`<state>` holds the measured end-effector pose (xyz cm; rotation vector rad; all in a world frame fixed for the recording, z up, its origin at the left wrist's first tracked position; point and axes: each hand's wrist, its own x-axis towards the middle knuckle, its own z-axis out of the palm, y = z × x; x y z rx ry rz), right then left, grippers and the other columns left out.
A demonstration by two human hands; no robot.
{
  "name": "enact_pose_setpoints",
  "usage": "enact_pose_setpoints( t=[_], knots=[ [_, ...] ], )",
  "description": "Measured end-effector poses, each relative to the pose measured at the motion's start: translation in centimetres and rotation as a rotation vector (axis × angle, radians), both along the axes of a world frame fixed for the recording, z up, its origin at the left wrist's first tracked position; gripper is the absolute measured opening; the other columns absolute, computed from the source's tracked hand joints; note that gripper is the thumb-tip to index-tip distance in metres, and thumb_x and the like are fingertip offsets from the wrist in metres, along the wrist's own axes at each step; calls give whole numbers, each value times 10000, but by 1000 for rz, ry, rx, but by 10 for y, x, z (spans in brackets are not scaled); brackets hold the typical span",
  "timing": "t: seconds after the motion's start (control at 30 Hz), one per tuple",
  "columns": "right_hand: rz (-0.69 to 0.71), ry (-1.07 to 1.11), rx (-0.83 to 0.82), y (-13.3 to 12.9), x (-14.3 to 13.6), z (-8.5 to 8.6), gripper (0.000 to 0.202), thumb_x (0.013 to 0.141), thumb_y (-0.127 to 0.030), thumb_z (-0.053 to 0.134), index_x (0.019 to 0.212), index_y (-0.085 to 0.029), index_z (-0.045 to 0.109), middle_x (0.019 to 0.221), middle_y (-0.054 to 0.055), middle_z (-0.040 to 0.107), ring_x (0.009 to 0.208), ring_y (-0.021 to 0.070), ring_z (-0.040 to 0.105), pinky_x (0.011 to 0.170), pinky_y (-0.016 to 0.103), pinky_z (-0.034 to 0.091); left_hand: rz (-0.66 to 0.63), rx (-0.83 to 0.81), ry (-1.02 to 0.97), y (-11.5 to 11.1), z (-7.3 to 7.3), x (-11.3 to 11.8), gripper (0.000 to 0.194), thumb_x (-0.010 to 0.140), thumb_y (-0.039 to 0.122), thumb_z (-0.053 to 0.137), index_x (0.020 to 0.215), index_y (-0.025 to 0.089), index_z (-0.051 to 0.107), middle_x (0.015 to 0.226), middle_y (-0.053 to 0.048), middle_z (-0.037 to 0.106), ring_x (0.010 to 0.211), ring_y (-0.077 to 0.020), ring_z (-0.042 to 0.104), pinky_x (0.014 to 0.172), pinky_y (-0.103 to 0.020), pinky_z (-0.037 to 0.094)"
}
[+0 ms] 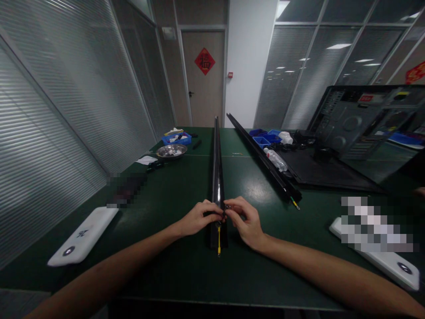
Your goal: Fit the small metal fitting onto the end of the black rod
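Observation:
A long black rail [217, 177] lies lengthwise down the middle of the green table [186, 186]. At its near end my left hand [202, 217] rests on the rail, fingers pinched together. My right hand [246, 221] meets it from the right, thumb and forefinger closed on a small dark part too small to name. The fingertips of both hands nearly touch. Just below them, a yellow cable with a metal lug [219, 241] sticks out of the rail end toward me.
A second black rail [262, 159] with a yellow-green cable lies slanted on the right, beside a plastic bottle [276, 160]. An open computer case [358, 119] stands behind. At left are a metal bowl [171, 151], a blue tray [177, 139] and a white device [83, 237].

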<state>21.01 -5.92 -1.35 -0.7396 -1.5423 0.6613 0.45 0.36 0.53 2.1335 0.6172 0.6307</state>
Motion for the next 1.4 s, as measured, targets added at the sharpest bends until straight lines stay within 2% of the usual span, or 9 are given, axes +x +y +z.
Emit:
enact_pose_setpoints(
  t=[0.3, 0.47, 0.8, 1.07, 1.4],
  knots=[
    [17, -7, -4, 0, 0, 4, 188, 992, -208, 632, 1160, -247, 707, 918, 14, 598, 601, 107, 576, 564, 252, 527, 10, 14, 15, -2, 2, 2, 138, 984, 253, 646, 1018, 190, 763, 1007, -21, 772, 986, -198, 625, 908, -294, 413],
    [5, -29, -13, 0, 0, 4, 184, 999, -218, 623, 1160, -240, 710, 936, 24, 605, 605, 110, 577, 571, 258, 529, 8, 22, 30, -1, 3, 1, 164, 991, 295, 634, 1009, 186, 756, 1023, -27, 765, 984, -203, 622, 903, -301, 411],
    [1, -54, 2, 0, 2, 7, 186, 1025, -211, 574, 1132, -248, 721, 980, 39, 616, 595, 103, 567, 541, 257, 490, 12, 47, 41, -1, 4, -1, 112, 957, 267, 674, 994, 186, 742, 1016, -22, 745, 951, -199, 614, 884, -301, 414],
    [-10, -65, -12, 1, 1, 2, 189, 998, -244, 637, 1176, -256, 701, 925, 24, 595, 616, 116, 556, 519, 244, 461, -2, 25, 27, -5, 7, 1, 170, 1010, 283, 606, 1040, 187, 743, 1030, -30, 753, 992, -198, 619, 913, -300, 413],
    [3, -36, -36, 1, 0, 4, 172, 1010, -245, 611, 1155, -243, 702, 933, 23, 593, 621, 109, 590, 545, 240, 504, -1, 23, 37, -4, 7, 0, 141, 979, 277, 634, 1004, 188, 741, 1028, -26, 762, 988, -201, 625, 925, -306, 399]
  ],
)
